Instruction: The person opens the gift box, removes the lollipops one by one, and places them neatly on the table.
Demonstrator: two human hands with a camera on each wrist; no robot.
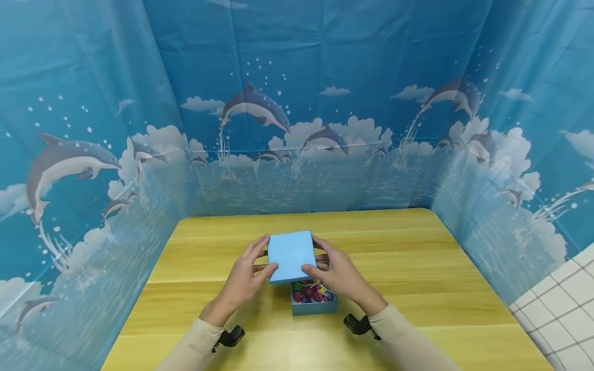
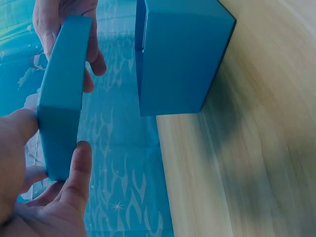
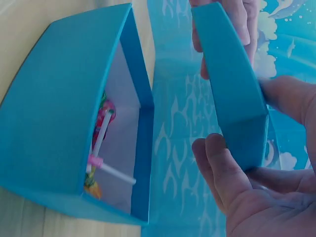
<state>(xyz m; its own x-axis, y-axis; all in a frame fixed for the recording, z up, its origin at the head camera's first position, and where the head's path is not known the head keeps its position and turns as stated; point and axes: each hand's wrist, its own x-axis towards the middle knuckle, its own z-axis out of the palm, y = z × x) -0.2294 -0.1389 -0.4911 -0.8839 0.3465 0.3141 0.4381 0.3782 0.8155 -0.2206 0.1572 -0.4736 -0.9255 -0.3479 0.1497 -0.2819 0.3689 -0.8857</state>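
Note:
A square light-blue box lid (image 1: 291,256) is held level above the table between both hands. My left hand (image 1: 244,277) grips its left side, thumb on top and fingers at the edge. On the opposite side my right hand (image 1: 341,270) grips it the same way. Below the lid, a little to the right, stands the open blue box (image 1: 314,308), partly covered from the head view. Wrapped lollipops (image 1: 312,293) lie inside it; white sticks show in the right wrist view. The lid (image 3: 232,84) and box (image 3: 54,108) are apart.
The box rests on a yellow wood-grain table (image 1: 394,268). Behind and beside the table hangs a blue curtain (image 1: 297,185) printed with dolphins and clouds. White floor tiles (image 1: 566,304) show at the right. Each wrist carries a black camera mount (image 1: 232,336).

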